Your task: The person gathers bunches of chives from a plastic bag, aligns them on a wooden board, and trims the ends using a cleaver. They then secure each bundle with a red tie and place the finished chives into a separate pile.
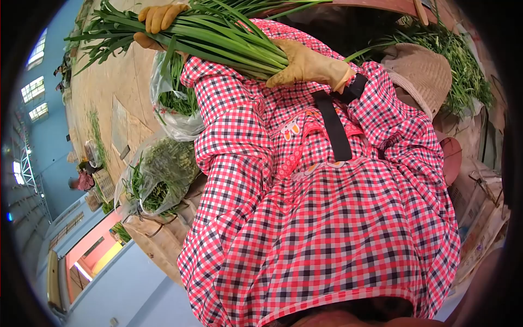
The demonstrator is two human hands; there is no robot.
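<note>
A thick bunch of long, flat green leaves, most like garlic chives [223,46], lies across the top of the head view, in front of my checked smock. My left hand [159,20], in a tan-orange work glove, is closed around the leafy part, with fingers over the top and thumb below. At the other end, my right hand [310,64], in a yellowish glove, grips the paler stem ends. Leaf tips spread out loosely past my left hand. More long leaves show behind the bunch at the top edge.
Left of my smock stand a clear plastic bag [182,124] with green leaves and another plastic bag [177,163] of greens. A woven straw hat [422,71] and a heap of greens [463,73] are on the right. Loose greens [95,133] lie on the tan floor [90,87].
</note>
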